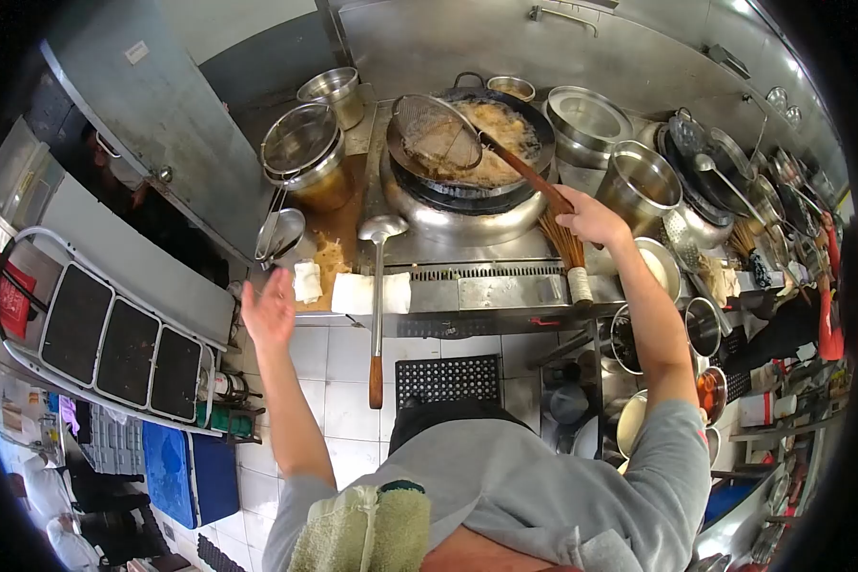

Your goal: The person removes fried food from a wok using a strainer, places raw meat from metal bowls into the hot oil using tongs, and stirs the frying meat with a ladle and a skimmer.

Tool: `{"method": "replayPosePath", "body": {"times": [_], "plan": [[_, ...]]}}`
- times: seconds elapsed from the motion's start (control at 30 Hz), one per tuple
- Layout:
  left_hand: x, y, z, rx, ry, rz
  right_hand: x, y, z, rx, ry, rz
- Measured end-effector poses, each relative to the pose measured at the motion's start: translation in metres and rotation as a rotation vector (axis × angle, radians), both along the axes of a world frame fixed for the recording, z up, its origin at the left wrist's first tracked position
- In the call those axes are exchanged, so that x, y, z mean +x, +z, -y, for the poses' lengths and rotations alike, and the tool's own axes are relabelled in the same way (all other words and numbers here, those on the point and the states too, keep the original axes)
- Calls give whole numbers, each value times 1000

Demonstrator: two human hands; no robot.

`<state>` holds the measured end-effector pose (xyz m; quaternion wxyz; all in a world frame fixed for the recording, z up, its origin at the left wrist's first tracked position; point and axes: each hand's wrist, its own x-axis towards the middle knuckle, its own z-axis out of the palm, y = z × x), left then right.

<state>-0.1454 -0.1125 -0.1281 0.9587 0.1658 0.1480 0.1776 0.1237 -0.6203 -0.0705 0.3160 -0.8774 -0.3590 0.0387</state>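
My right hand is closed around the wooden handle of a wire-mesh strainer. Its round basket is over a black wok, where golden pieces of food sit in bubbling oil. My left hand is raised at the counter's left front edge, fingers apart and nothing in it. Near it are a folded white cloth and a small metal scoop. A long ladle with a wooden handle end lies across a larger white cloth. Below my right hand stands a bamboo brush.
Metal pots stand left of the stove, one with a strainer on top. A tall pot and a lidded pot are on the right, beside a second wok. A folded step ladder leans at left. Another person's red sleeve shows far right.
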Motion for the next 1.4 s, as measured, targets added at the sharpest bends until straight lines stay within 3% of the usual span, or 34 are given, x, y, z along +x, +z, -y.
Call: {"method": "replayPosePath", "body": {"times": [0.07,0.17,0.33,0.5,0.57,0.6,0.67,0.7,0.77,0.83,0.9,0.97,1.03,1.07,1.13,1.17,1.23,1.4], "plan": [[-26,-21,10,171,-113,-65,-8,31,-7,26,-219,-428],[-56,-56,14,391,-121,-380,22,20,3,216,-277,-402],[-84,-123,-2,529,-93,-606,69,17,10,191,-393,-321],[-83,-147,10,606,-118,-760,68,8,-4,68,-539,-210],[-75,-165,12,997,-341,-946,74,-17,-2,119,-537,-396],[-73,-178,6,993,-348,-943,61,-11,-7,232,-470,-538],[-75,-213,1,1914,-604,-889,51,-13,-2,276,-454,-621],[-77,-230,-1,1907,-613,-881,46,-13,3,331,-427,-701],[-79,-258,-9,1719,-865,-950,34,-9,16,366,-430,-725],[-89,-284,-12,1631,-839,-965,19,5,20,395,-424,-754],[-106,-316,-16,1795,-850,-998,0,26,18,415,-412,-735],[-123,-341,-11,1672,-758,-1050,-5,40,21,285,-414,-634],[-133,-330,17,1147,-687,-1200,-10,48,20,317,-379,-643],[-140,-331,28,1136,-691,-1209,-6,47,24,312,-346,-615],[-155,-348,42,741,-771,-1143,5,44,28,293,-318,-565],[-162,-350,46,1168,-1073,-968,11,43,31,279,-293,-508],[-173,-357,66,722,-901,-1297,31,37,36,274,-340,-475],[-193,-348,88,560,-786,-1243,89,17,47,240,-404,-410]]}}
